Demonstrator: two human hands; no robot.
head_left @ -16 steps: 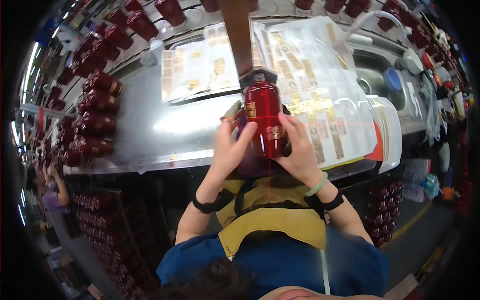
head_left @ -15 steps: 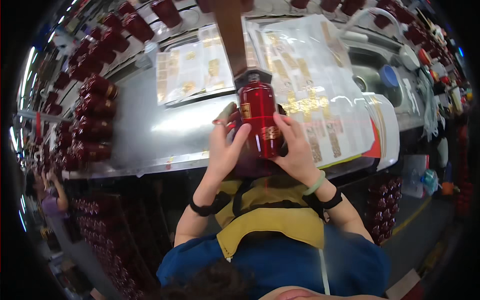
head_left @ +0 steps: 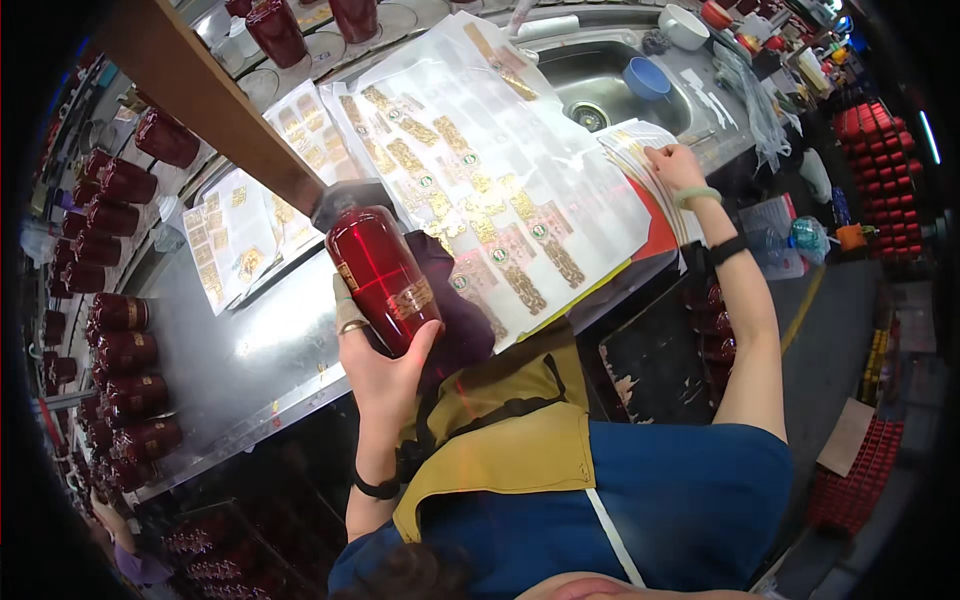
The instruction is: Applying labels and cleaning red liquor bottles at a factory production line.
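Note:
A glossy red bottle with gold decals lies tilted, its neck end in a dark holder at the foot of a brown post. My left hand is closed round the bottle's lower end, the thumb across the base. Off to the right, my right hand is at the stack of white sheets with brown strips. Its fingers are bent together at the sheets' edge, and what they pinch is too small to make out. Gold decal sheets cover the bench between both hands.
A brown post slants over the bench from the upper left. A steel sink holding a blue bowl is at the back right. Several red bottles line the left side. Purple cloth lies beside the bottle.
My right hand has left the bottle and reached right to the stack of sheets. My left hand still holds the bottle. The whole view has swung rightward.

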